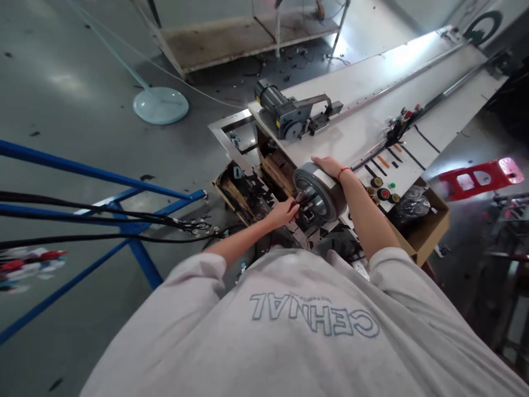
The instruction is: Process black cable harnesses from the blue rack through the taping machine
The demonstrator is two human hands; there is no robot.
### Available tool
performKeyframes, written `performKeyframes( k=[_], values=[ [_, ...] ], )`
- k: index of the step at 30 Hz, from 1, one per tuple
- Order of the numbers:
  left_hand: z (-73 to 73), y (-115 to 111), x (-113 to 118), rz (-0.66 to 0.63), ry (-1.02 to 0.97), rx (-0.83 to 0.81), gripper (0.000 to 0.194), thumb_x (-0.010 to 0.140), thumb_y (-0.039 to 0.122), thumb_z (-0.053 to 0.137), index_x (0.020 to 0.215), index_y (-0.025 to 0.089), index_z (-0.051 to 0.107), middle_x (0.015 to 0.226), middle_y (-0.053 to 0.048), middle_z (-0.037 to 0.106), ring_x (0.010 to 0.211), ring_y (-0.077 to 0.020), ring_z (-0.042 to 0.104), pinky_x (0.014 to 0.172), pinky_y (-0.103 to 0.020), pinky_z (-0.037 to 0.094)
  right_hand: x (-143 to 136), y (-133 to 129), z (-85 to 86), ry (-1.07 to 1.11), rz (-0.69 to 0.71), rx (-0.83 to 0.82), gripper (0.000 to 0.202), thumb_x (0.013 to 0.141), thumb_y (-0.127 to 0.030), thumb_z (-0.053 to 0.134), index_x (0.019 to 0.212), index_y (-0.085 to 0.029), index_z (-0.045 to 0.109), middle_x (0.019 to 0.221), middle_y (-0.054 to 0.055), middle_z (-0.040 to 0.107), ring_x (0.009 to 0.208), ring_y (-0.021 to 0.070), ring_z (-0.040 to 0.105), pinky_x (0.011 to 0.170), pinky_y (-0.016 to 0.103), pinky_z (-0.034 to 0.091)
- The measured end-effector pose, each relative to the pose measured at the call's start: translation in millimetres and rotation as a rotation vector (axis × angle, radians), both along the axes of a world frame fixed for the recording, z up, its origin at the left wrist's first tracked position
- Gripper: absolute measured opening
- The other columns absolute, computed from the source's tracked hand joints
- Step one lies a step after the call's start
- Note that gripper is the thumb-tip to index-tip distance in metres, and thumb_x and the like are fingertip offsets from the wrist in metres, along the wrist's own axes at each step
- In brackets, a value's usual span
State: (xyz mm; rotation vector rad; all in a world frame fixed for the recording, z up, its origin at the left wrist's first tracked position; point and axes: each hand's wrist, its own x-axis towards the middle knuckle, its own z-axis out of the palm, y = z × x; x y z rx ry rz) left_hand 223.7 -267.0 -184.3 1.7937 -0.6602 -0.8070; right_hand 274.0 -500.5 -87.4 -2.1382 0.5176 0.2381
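Note:
A thick grey roll (324, 190) with a pale label stands on edge at the near end of the long white machine table. My right hand (330, 165) grips its upper rim, thumb side toward the table. My left hand (284, 214) is closed beside the open core of the roll, fingers pinched together. What they hold is too small and dark to make out. Below the roll, metal frame parts (308, 216) show partly, hidden by my hands and shirt.
A motor unit (285, 113) sits on the white table (347, 129), with control buttons (384, 194) along its side. Cardboard boxes (430, 234) stand around the table's end. At left are a blue frame (140, 256) and black cables (103, 240); a red plastic stool (481, 179) is at right.

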Motion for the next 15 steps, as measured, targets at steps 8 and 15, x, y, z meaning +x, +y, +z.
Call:
performKeyframes(
  k=[8, 15],
  values=[
    [8.1, -9, -57, 0.265, -0.227, 0.081, 0.047, 0.088, 0.029, 0.051, 0.132, 0.019, 0.039, 0.108, -0.010, 0.064, 0.089, -0.0199, 0.064, 0.081, -0.030, 0.047, -136, -16, -38.0, -0.116, -0.287, 0.002, 0.057, 0.080, -0.070, 0.040, 0.065, -0.018, 0.060, 0.065, 0.003, 0.057, 0.077, 0.0207, 0.057, 0.070, 0.031, 0.049],
    [26.7, -33, -11, 0.056, -0.456, 0.501, 0.043, 0.086, 0.049, 0.054, 0.109, 0.013, 0.057, 0.075, -0.011, 0.065, 0.080, -0.0280, 0.066, 0.073, -0.030, 0.044, -123, -41, -45.8, 0.176, -0.403, -0.196, 0.053, 0.082, -0.066, 0.047, 0.080, -0.015, 0.063, 0.072, 0.009, 0.063, 0.081, 0.0245, 0.064, 0.073, 0.034, 0.050]
  ],
)
